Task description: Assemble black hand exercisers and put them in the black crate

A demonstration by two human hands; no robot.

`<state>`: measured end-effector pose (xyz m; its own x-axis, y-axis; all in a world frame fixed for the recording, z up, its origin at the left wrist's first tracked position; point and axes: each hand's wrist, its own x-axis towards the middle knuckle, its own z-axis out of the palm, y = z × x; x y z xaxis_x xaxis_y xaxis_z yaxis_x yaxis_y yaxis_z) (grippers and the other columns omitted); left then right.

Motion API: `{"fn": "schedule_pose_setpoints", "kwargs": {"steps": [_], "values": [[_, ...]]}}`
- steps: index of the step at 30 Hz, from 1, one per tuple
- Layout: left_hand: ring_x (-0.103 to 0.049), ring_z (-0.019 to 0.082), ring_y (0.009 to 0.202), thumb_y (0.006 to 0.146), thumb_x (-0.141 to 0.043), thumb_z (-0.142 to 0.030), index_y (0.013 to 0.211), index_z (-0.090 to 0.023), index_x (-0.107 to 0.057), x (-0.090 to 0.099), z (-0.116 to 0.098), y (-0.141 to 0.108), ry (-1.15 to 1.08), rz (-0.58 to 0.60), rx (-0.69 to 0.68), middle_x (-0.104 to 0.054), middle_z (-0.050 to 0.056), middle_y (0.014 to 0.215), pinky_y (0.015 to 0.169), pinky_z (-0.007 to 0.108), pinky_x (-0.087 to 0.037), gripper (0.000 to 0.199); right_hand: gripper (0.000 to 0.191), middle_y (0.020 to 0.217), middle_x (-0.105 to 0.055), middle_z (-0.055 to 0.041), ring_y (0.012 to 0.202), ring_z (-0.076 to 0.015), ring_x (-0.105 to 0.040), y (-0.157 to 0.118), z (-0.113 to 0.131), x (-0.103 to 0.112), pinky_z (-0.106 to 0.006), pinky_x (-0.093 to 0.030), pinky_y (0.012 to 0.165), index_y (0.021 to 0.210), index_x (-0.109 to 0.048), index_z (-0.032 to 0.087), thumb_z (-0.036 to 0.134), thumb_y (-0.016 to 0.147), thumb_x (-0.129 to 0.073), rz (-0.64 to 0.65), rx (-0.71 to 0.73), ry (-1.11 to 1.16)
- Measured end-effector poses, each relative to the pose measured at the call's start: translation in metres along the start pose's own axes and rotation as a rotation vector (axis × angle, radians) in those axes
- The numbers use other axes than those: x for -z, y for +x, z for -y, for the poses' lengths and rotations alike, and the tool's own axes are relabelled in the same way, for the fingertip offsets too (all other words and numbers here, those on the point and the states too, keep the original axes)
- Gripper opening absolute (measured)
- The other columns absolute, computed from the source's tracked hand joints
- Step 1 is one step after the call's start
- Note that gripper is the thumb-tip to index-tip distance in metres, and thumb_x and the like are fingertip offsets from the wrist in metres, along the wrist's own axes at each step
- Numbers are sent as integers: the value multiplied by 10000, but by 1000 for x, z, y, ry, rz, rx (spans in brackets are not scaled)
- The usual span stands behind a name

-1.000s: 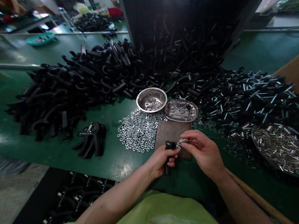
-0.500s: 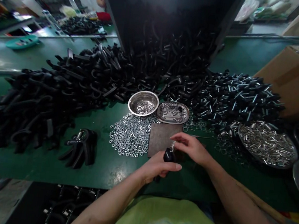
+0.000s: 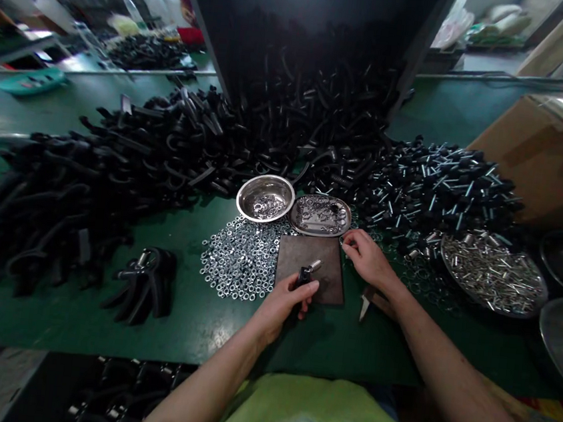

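Note:
My left hand (image 3: 286, 300) is closed around a black plastic part (image 3: 304, 277), and a metal coil spring (image 3: 314, 265) sticks up from its top. They are over the near part of a flat brown metal plate (image 3: 333, 270). My right hand (image 3: 366, 255) is at the plate's far right corner, thumb and fingers pinched together beside scattered thin wire rings (image 3: 420, 277). Whatever may be in that pinch is too small to make out. A tool with a pointed metal tip (image 3: 364, 307) lies below the right wrist, partly hidden by the forearm.
Loose nuts (image 3: 238, 263) spread left of the plate. Behind it stand a round metal bowl (image 3: 263, 217) and an oval tray (image 3: 318, 231). Black parts (image 3: 169, 132) heap across the back; black-headed bolts (image 3: 440, 181) and a tray of metal pins (image 3: 496, 274) lie right. Several assembled clamps (image 3: 146, 284) sit left.
My right hand has left the spring and moved up and right to the plate's far corner. My left hand has shifted slightly left and up, still holding the black part.

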<state>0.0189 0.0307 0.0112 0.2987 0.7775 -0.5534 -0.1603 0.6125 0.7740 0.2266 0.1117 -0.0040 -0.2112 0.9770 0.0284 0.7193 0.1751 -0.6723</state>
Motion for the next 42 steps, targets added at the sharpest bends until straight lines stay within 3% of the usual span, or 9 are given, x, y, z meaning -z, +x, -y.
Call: {"fn": "schedule_pose_setpoints", "kwargs": {"steps": [5, 12, 18, 22, 25, 28, 34, 39, 42], "values": [[-365, 53, 499, 709, -613, -636, 885, -153, -561, -8, -2, 7, -207, 69, 101, -437, -44, 632, 421, 153, -245, 516, 158, 766, -580, 1, 701, -139, -575, -39, 46, -7, -275, -460, 670, 908, -473, 218, 341, 928, -377, 62, 2, 558], [-362, 57, 518, 737, -501, -715, 767, -166, -487, -25, -1, 5, -164, 92, 95, -432, -30, 652, 423, 150, -244, 551, 145, 752, -645, -58, 737, -211, -627, -60, 69, -25, -309, -435, 657, 911, -505, 224, 288, 913, -375, -60, 40, 119], [-309, 56, 464, 761, -535, -655, 854, -197, -477, -21, 6, 0, 104, 14, -60, -338, -73, 584, 398, 159, -214, 471, 197, 838, -680, -37, 760, -186, -640, -64, 72, -22, -286, -436, 675, 972, -561, 238, 229, 914, -373, 25, 5, 149], [-240, 38, 438, 754, -568, -632, 851, -187, -482, -16, 7, -2, 96, 74, -3, -306, -85, 572, 385, 156, -152, 463, 238, 668, -626, 4, 622, -153, -588, -39, 52, -3, -258, -426, 603, 934, -592, 218, 265, 945, -358, 202, 61, 159], [-246, 26, 453, 753, -591, -611, 850, -167, -503, -14, 6, -4, -17, 157, 113, -341, -73, 606, 391, 140, -125, 463, 256, 948, -658, -83, 878, -206, -580, -2, 19, 19, -298, -429, 728, 1052, -602, 177, 162, 919, -384, 23, 146, -260], [-266, 19, 458, 740, -607, -616, 879, -145, -538, -11, 7, -3, -151, 133, 161, -378, -60, 626, 386, 126, -136, 496, 343, 1105, -610, -139, 997, -260, -510, 31, -13, 39, -334, -409, 735, 1091, -609, 165, 44, 855, -391, 42, 184, -746], [-355, 49, 449, 775, -437, -719, 808, -118, -567, -3, 5, 10, -456, 39, 239, -463, -12, 623, 361, 145, -232, 616, 290, 1011, -587, -168, 956, -284, -516, 46, -29, 51, -350, -415, 694, 1011, -631, 128, 69, 855, -394, 65, 169, -880], [-345, 63, 431, 848, -461, -399, 631, -137, -499, 5, -3, 20, -757, 15, 184, -411, -13, 522, 391, 158, -281, 342, 311, 1053, -588, -130, 963, -240, -557, 13, 10, 48, -347, -462, 777, 1151, -575, 145, 143, 868, -447, -185, 217, -429], [-346, 80, 430, 824, -437, -327, 599, -135, -509, 4, -5, 21, -818, 29, 122, -389, -6, 476, 412, 181, -316, 305, 236, 1013, -633, -57, 865, -183, -610, -18, 46, 37, -307, -502, 747, 1080, -594, 207, 215, 850, -540, -134, 217, 37]]}}
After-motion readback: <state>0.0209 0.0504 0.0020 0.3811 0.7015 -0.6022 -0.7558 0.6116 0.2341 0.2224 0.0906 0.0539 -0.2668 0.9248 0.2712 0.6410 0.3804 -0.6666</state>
